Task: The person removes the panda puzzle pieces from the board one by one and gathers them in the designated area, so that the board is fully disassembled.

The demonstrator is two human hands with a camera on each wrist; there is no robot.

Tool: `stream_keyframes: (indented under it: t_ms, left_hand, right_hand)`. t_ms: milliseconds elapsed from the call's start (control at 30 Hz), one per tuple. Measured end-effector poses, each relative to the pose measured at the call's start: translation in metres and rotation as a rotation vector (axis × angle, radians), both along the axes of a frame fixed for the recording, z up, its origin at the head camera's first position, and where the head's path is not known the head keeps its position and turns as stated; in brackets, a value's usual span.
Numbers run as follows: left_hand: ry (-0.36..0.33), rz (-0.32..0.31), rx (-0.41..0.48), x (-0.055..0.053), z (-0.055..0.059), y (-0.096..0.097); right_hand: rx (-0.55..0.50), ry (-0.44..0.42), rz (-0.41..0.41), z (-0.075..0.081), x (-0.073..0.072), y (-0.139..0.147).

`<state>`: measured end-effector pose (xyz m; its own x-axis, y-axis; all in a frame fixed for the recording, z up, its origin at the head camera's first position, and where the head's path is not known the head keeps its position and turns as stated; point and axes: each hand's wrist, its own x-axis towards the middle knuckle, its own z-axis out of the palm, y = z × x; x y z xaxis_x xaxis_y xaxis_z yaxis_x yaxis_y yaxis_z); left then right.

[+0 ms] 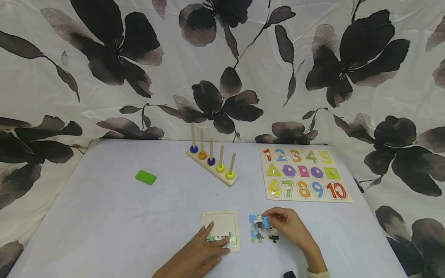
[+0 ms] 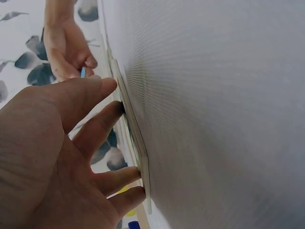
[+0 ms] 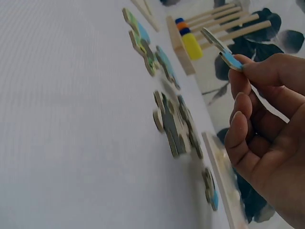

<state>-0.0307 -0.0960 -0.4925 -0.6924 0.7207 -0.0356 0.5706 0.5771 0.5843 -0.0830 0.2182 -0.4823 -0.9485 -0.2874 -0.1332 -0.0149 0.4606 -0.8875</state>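
Note:
My left hand point(image 1: 199, 251) rests with spread fingers on a small wooden puzzle tray point(image 1: 224, 220), whose lower part holds some fitted pieces partly hidden by the fingers. In the left wrist view, the fingertips touch the tray point(image 2: 138, 138) near its edge. To the right, my right hand point(image 1: 286, 226) is raised above several loose jigsaw pieces point(image 1: 257, 236). Between thumb and index finger it pinches a jigsaw piece point(image 3: 231, 60) with a blue face, clear in the right wrist view. Other loose pieces point(image 3: 176, 124) lie on the white cloth below that hand.
Behind the tray stands a wooden peg stacker point(image 1: 212, 166) with coloured rings. A number and shape board point(image 1: 307, 175) lies at the back right, a green block point(image 1: 145, 177) at the left. A black object point(image 1: 289, 274) shows at the front edge. Floral cloth hangs behind.

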Motion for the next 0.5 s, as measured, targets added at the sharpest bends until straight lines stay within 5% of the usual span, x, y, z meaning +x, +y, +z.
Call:
stream_keyframes:
  t_ms: [500]
  left_hand:
    - [-0.023,0.02,0.022,0.002,0.001,0.0]
  right_hand:
    - [-0.004,0.009,-0.06,-0.002,0.013,0.036]
